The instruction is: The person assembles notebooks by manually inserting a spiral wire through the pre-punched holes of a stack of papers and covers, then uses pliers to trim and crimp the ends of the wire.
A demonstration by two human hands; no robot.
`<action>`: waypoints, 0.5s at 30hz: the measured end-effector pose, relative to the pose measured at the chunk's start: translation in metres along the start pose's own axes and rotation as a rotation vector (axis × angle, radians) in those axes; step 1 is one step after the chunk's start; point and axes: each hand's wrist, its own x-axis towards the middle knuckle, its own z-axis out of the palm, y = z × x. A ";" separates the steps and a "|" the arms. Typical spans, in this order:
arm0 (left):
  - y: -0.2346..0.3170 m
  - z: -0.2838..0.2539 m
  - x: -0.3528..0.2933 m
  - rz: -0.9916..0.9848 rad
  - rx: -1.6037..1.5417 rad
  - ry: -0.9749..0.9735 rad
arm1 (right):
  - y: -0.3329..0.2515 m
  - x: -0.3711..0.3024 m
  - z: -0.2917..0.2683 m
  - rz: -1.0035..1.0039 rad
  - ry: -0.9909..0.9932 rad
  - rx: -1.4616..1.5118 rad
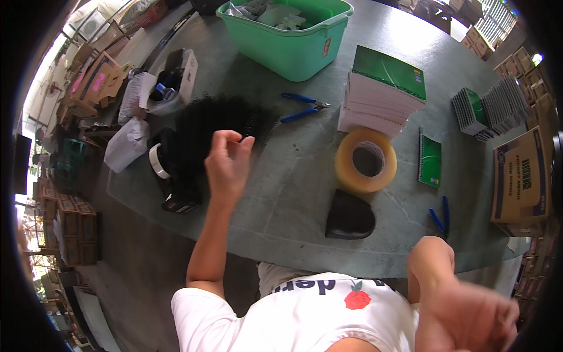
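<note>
Nearest of all, well to the right of the tape roll (346, 166), is the right hand (472, 320), fingers curled (too blurred to tell whether it grips anything). Left of the roll, the left hand (229, 164) brings thumb and fingers close together against the heap of black coils (202, 120); whether it pinches one, I cannot tell.

Daylight floods in from both upper sides, and white glare blazes across the far tabletop (404, 24)! Down left, the floor (138, 258) sits dim. The right hand (469, 317) is a blurred smear, the left hand (229, 164) slightly soft, and straight edges bow toward a black rim.
</note>
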 end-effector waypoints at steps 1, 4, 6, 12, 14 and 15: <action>0.001 -0.013 0.002 0.017 -0.165 -0.057 | 0.022 -0.018 0.009 0.057 -0.097 -0.189; 0.024 -0.041 0.006 0.019 -0.522 -0.113 | 0.107 -0.060 0.038 0.258 -0.865 -0.286; 0.048 -0.033 0.014 0.110 -0.650 -0.142 | 0.163 -0.096 0.047 0.285 -1.094 -0.365; 0.048 -0.009 0.000 0.029 -0.602 -0.448 | 0.198 -0.096 0.082 0.611 -1.755 -0.412; 0.042 -0.006 0.000 0.038 -0.615 -0.455 | 0.210 -0.094 0.084 0.750 -1.794 -0.255; 0.040 -0.005 0.001 0.045 -0.622 -0.463 | 0.217 -0.095 0.079 0.695 -1.792 -0.224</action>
